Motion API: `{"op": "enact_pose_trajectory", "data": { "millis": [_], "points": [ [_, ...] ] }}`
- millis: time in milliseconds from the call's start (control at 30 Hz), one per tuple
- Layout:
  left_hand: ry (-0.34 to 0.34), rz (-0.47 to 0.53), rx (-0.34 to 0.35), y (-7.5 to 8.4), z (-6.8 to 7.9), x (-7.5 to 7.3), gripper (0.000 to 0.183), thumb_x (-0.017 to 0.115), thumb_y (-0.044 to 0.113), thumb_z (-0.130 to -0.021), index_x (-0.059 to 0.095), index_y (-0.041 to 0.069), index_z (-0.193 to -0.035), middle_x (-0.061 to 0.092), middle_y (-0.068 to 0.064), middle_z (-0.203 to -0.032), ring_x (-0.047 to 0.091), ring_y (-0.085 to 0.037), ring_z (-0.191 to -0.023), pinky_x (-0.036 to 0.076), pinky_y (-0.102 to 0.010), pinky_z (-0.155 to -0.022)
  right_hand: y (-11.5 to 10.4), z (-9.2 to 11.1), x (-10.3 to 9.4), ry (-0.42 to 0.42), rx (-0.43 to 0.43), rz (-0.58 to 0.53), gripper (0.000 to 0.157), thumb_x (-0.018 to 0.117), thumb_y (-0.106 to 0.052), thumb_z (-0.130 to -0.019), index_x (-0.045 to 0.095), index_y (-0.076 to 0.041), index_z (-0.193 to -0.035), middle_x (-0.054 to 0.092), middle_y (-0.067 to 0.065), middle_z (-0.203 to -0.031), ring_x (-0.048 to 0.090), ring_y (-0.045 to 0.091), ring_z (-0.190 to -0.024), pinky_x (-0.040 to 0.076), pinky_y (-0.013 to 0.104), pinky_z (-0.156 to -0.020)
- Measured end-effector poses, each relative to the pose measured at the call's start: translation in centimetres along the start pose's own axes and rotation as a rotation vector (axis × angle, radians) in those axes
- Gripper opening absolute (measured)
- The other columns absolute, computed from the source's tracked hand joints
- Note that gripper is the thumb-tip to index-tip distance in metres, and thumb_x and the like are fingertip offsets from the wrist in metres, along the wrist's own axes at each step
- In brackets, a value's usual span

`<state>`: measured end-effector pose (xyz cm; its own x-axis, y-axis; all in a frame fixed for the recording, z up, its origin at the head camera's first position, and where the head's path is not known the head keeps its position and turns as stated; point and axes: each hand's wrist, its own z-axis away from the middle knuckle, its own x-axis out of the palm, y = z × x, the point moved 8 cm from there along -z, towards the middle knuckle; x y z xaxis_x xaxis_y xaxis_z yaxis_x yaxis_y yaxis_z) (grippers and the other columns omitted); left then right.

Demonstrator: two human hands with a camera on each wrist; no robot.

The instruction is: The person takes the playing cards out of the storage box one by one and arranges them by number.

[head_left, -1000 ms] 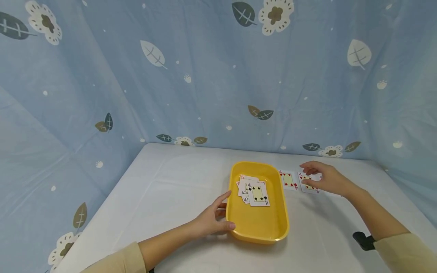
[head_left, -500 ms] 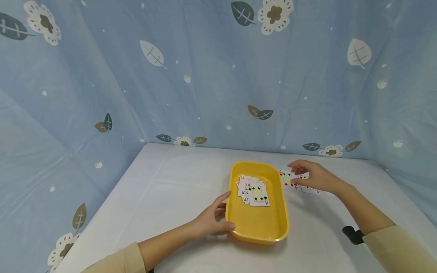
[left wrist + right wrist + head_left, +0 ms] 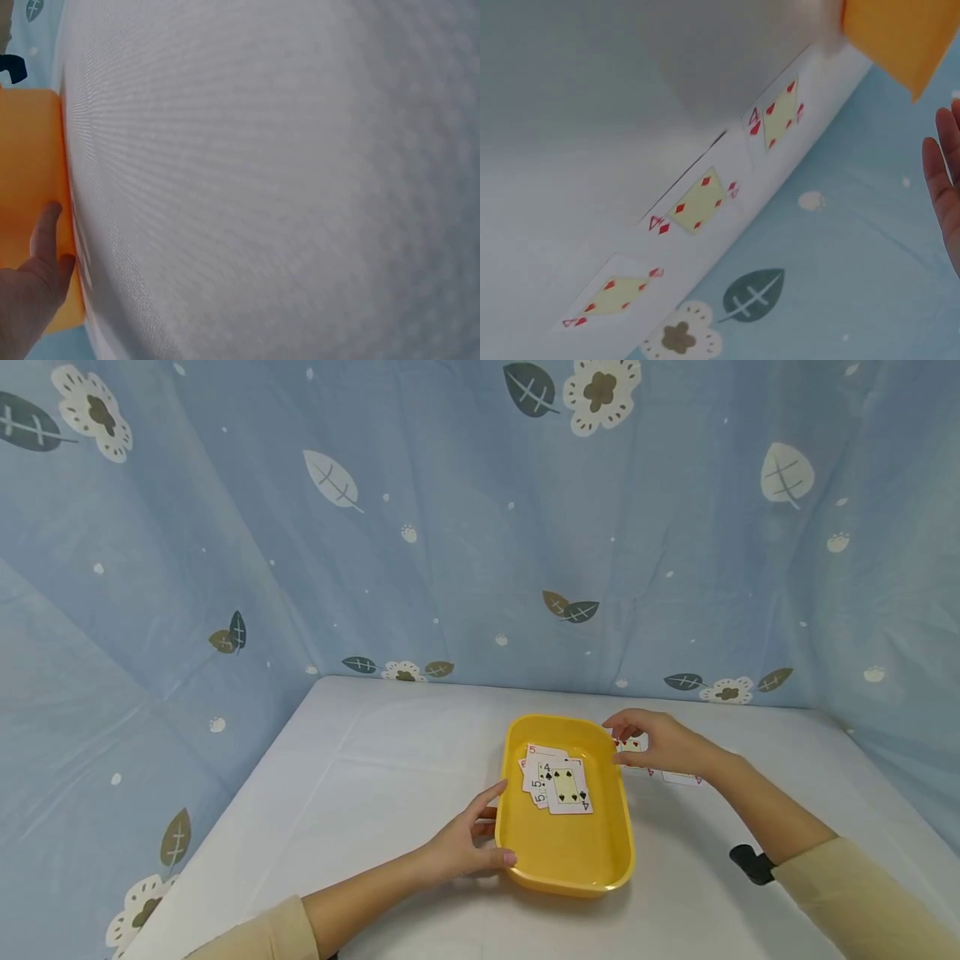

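Note:
My left hand (image 3: 461, 847) rests against the left side of a yellow tray (image 3: 562, 847), thumb at its rim. In the left wrist view its fingers (image 3: 46, 232) lie along the outer wall. Inside the tray is a loose pile of playing cards, a black four (image 3: 567, 787) on top. My right hand (image 3: 660, 743) hovers by the tray's upper right rim, thumb and fingers apart, with no card seen between them. It partly covers a red four (image 3: 630, 745) and another card (image 3: 681, 777). The right wrist view shows three red fours in a row, including a diamonds card (image 3: 697, 201).
A white-covered table (image 3: 390, 760) carries everything. Blue patterned cloth (image 3: 450, 527) hangs behind it and at the sides. A black strap piece (image 3: 752, 864) juts from my right sleeve (image 3: 847, 893).
My right hand has moved left, from over the farther cards to beside the tray's rim. The left hand, tray and cards have stayed put.

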<state>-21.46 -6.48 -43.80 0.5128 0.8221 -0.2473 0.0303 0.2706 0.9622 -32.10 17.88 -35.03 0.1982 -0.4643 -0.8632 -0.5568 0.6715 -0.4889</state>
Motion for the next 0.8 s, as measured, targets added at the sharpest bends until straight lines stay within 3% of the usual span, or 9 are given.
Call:
{"op": "enact_pose_trajectory", "data": {
  "millis": [167, 433, 800],
  "points": [
    [0.016, -0.002, -0.005, 0.1, 0.1, -0.2, 0.090, 0.073, 0.027, -0.076, 0.015, 0.031, -0.145, 0.039, -0.014, -0.131, 0.045, -0.030, -0.121, 0.041, -0.043, -0.097, -1.4, -1.1, 0.7, -0.023, -0.032, 0.018, 0.043, 0.072, -0.023, -0.077, 0.057, -0.008, -0.114, 0.061, 0.005, -0.098, 0.055, 0.023, -0.090, 0.051, 0.038, -0.075],
    [0.005, -0.006, 0.009, 0.1, 0.0, -0.1, 0.090, 0.073, 0.028, -0.076, 0.015, 0.030, -0.145, 0.039, -0.014, -0.130, 0.046, -0.030, -0.120, 0.042, -0.043, -0.096, -2.9, -3.0, 2.3, -0.096, -0.032, 0.007, 0.046, 0.073, -0.022, -0.076, 0.057, -0.005, -0.115, 0.060, 0.009, -0.100, 0.054, 0.025, -0.092, 0.048, 0.042, -0.083],
    [0.006, -0.009, -0.012, 0.0, -0.1, 0.0, 0.088, 0.073, 0.029, -0.077, 0.016, 0.031, -0.145, 0.039, -0.014, -0.131, 0.046, -0.030, -0.120, 0.042, -0.043, -0.096, -4.1, -4.7, 4.4, -0.212, -0.040, 0.010, 0.045, 0.075, -0.020, -0.075, 0.057, -0.006, -0.114, 0.060, 0.008, -0.097, 0.054, 0.020, -0.088, 0.049, 0.040, -0.082]
  ]
}}
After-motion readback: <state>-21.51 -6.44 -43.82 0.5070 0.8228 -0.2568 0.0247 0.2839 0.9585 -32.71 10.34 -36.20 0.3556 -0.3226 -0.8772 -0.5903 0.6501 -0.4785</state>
